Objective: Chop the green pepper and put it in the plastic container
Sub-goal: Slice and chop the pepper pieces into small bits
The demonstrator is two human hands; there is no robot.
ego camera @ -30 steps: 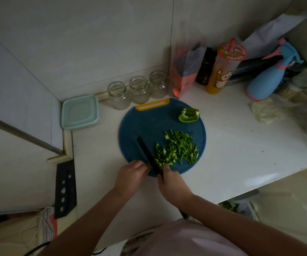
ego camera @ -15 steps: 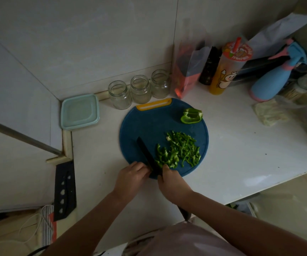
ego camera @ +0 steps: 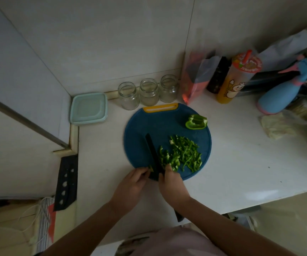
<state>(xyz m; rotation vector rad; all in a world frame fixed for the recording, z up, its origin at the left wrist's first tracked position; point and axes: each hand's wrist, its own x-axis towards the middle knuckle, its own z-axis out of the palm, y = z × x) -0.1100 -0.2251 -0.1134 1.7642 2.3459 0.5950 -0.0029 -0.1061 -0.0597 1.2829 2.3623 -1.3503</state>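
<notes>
A round blue cutting board with an orange handle lies on the white counter. A pile of chopped green pepper strips covers its near right part. An uncut pepper chunk sits at the board's far right. My right hand grips a black knife, the blade lying on the board left of the pile. My left hand pinches a small pepper piece at the board's near edge, against the blade. The mint plastic container, lid on, stands in the corner at left.
Three glass jars line the wall behind the board. A plastic bag, a dark bottle, an orange drink cup and a blue spray bottle crowd the back right. A crumpled cloth lies at right. The counter edge runs close on the near side.
The hands and knife have stayed at the board's near edge. My left fingers have closed in on a small pepper piece beside the blade.
</notes>
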